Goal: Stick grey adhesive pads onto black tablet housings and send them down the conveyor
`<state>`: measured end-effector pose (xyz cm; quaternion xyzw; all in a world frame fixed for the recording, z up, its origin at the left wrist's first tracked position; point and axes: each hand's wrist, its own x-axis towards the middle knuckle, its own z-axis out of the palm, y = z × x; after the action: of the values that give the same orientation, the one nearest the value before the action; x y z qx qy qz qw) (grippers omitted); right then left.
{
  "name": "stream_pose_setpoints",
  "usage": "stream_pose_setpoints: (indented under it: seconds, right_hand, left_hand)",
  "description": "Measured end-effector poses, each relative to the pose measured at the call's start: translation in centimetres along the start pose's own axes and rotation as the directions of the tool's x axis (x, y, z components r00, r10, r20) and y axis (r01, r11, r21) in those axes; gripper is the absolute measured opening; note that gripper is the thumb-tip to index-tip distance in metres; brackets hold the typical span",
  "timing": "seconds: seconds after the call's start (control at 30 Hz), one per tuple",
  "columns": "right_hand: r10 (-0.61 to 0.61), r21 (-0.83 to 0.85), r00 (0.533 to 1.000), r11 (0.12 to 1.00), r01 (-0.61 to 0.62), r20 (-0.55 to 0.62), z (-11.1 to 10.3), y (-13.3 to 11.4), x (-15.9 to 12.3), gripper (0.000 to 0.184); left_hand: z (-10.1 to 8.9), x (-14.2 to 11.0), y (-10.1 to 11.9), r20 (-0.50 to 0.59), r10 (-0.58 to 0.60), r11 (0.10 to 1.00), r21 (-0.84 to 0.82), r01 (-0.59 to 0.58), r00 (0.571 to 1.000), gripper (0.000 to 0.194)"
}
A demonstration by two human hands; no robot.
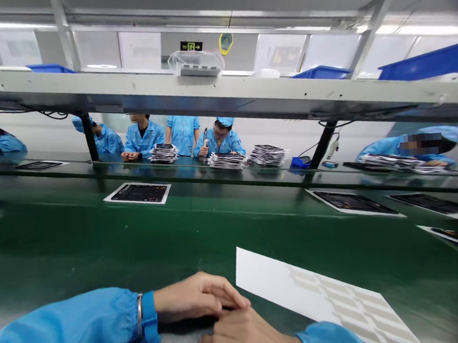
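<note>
My left hand (197, 295) rests at the near edge of the green conveyor belt (100, 245), fingers curled and pressed together. My right hand (242, 337) lies just below it, fingers touching the left hand's fingertips; what they pinch between them, if anything, is hidden. Both arms wear blue sleeves; the left wrist has a bracelet and a blue strap. A white sheet (318, 296) with faint rectangular patches lies flat just right of my hands.
Trays of black parts sit on the belt: one tray (139, 193) at centre left, other trays (354, 202) at right. Across the belt, several people in blue coats work beside stacks of sheets (228, 160). An overhead shelf (207, 94) carries blue bins.
</note>
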<state>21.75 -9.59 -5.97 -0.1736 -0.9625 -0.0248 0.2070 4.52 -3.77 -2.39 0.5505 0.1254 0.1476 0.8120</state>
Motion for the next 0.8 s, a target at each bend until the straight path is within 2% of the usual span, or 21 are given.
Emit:
stream_pose_setpoints:
  seconds: [0.3, 0.5, 0.8]
  right_hand:
    - [0.049, 0.036, 0.992, 0.998, -0.054, 0.119, -0.73, -0.43, 0.24, 0.034]
    - [0.052, 0.082, 0.994, 0.995, -0.06, 0.097, -0.92, -0.51, 0.15, 0.037]
    - [0.073, 0.086, 0.99, 0.993, -0.083, 0.118, -0.71, -0.65, 0.1, 0.026]
  left_hand:
    - [-0.06, 0.12, 0.06, 0.013, 0.01, 1.0, -0.001, -0.01, 1.0, 0.033]
    - [0.08, 0.05, 0.11, 0.01, 0.005, 1.0, 0.014, -0.005, 1.0, 0.035]
    - [0.08, 0.05, 0.13, 0.009, 0.004, 1.0, 0.015, -0.004, 1.0, 0.034]
